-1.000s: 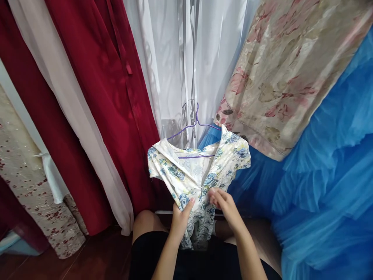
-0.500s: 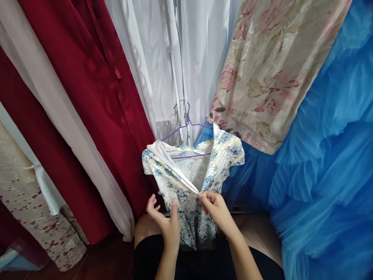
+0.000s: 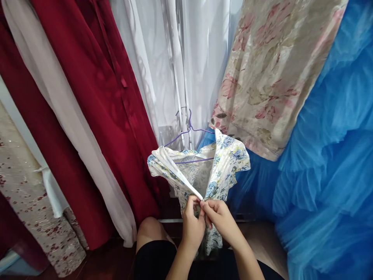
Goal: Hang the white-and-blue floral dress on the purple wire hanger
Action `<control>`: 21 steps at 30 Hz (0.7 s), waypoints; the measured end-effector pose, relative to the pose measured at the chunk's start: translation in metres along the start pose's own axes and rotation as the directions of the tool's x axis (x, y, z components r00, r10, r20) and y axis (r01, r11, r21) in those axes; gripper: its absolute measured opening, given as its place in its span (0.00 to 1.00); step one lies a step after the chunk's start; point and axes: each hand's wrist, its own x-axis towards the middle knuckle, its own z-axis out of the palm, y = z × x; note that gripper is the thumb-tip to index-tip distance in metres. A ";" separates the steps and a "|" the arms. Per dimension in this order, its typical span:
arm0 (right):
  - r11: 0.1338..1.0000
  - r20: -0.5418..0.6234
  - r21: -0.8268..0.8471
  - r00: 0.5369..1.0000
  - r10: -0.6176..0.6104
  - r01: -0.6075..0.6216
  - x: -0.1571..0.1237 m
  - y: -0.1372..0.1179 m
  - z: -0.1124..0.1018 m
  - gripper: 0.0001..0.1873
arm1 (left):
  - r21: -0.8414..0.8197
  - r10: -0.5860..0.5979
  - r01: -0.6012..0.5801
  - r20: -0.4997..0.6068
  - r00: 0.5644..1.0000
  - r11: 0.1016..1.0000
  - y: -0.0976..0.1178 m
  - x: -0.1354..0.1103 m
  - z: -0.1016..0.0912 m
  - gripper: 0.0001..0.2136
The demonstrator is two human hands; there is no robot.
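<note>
Head view, watched from my remote station, with the purple hanger (image 3: 190, 126) as landmark for all positions. The floral garment (image 3: 229, 155) hangs directly below the purple hanger, whose shoulders slope into it and whose lower bar crosses inside the wide V-shaped neckline. The only marking I can make out on the cloth is its print: blue blooms with touches of yellow and green on white.

Below the purple hanger, I see both hands meeting at the point of the V. The left hand (image 3: 194, 223) has its fingers curled and closed on the garment at this point. The right hand (image 3: 220, 217) pinches the same spot between thumb and forefinger, its fingertips against those of the left. The exact part pinched is largely hidden from me by the fingers.

Behind the purple hanger, I note a white cloth (image 3: 208, 58) with narrow hanging ribbons (image 3: 178, 70). To the left of the purple hanger hangs deep red fabric (image 3: 87, 97), with a pale pink length (image 3: 60, 77) running through it; farther left is a beige cloth (image 3: 27, 210) speckled with red. To the right and above is a beige fabric (image 3: 262, 85) printed with pink flowers; beyond it, layered blue tulle (image 3: 320, 175). Well below the purple hanger, I see the person's knee (image 3: 151, 229) and black clothing (image 3: 154, 258).
</note>
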 end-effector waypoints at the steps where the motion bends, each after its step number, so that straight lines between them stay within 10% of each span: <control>1: 0.999 0.039 0.028 0.999 0.022 -0.023 0.000 0.002 0.001 0.27 | -0.011 -0.006 0.006 0.014 1.000 1.000 -0.001 -0.002 0.000 0.04; 5: 0.983 0.117 0.147 0.989 0.095 -0.112 0.004 0.014 0.007 0.29 | -0.031 -0.031 0.032 0.044 0.999 0.999 -0.004 -0.013 -0.002 0.05; 12: 0.997 -0.129 -0.074 0.992 -0.008 -0.002 0.006 0.021 0.002 0.28 | -0.007 -0.021 0.021 0.001 1.000 1.000 0.000 -0.017 -0.010 0.06; 21: 0.996 -0.011 -0.068 0.998 -0.058 0.057 0.000 0.016 0.004 0.23 | -0.055 -0.017 0.015 -0.035 0.999 0.998 -0.012 -0.021 -0.010 0.06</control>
